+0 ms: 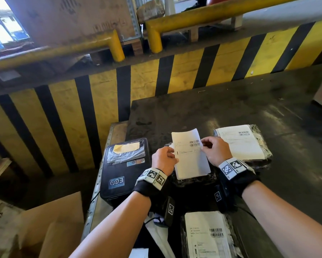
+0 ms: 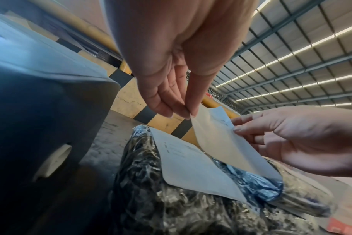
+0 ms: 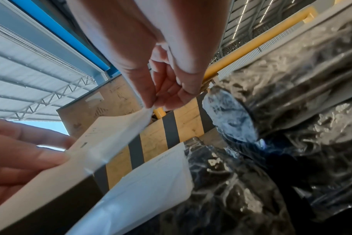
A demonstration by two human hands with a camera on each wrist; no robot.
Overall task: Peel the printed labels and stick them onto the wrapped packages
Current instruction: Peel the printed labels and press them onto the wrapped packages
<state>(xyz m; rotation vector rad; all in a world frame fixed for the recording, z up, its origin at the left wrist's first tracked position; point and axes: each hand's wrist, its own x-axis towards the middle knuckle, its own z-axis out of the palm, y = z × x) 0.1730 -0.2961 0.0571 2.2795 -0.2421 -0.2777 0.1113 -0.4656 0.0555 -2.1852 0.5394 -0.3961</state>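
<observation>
Item: white printed paper label [image 1: 190, 155], long axis running away from us, held above a black film-wrapped package [image 1: 193, 178] on the dark counter [image 1: 268, 108]. We had our left hand [image 1: 163, 159] pinching its left edge and our right hand [image 1: 215, 150] pinching its right edge. The package lay directly beneath both grips; backing seemingly part-separated, though the blur left us unsure.

— What is around the dark table [image 1: 249, 108]?
— A yellow and black striped barrier [image 1: 104, 94] with yellow rails [image 1: 193, 15]; above, a metal roof [image 2: 301, 55] with bright light strips.
</observation>
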